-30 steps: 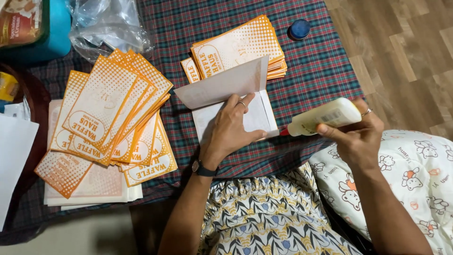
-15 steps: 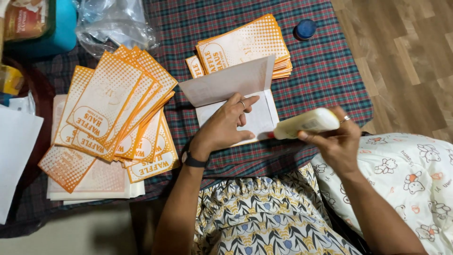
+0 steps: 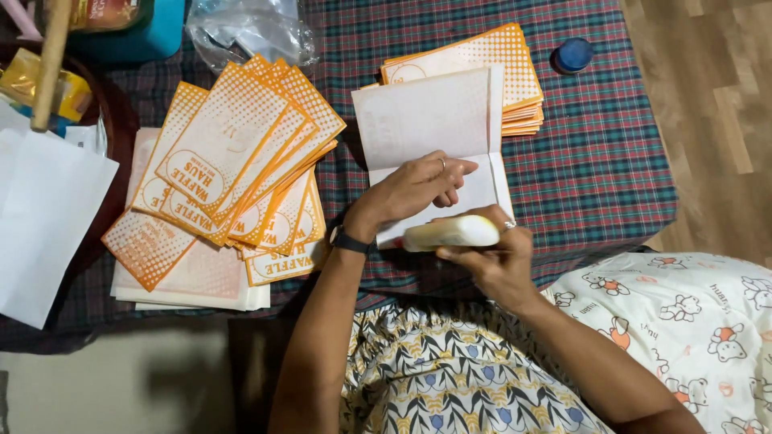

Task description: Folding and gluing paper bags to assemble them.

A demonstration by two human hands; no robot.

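Seen from above, a person sat at a table covered by a dark plaid cloth [image 3: 611, 161], a patterned garment over the lap and a cartoon-print cushion [image 3: 691, 321] at the right.

Nearest, the right hand [image 3: 490, 261] was closed around a pale yellow glue bottle [image 3: 450, 233], held sideways just above the near edge of a white paper sheet [image 3: 438, 137]. Whether the bottle's tip touched the paper could not be told.

The left hand [image 3: 414, 189], with a dark wristband, lay flat and open on the lower half of that sheet, fingers pressing it down. The sheet's upper half stood folded up, faintly dotted.

To the left lay a fanned pile of orange-and-white paper bags [image 3: 233, 161] on top of plain white sheets.

Beyond the folded sheet sat a neat stack of the same orange bags [image 3: 515, 88], with a small blue cap [image 3: 574, 55] just beside it. Farther left were a crumpled clear plastic bag [image 3: 249, 28] and a teal container [image 3: 153, 32].
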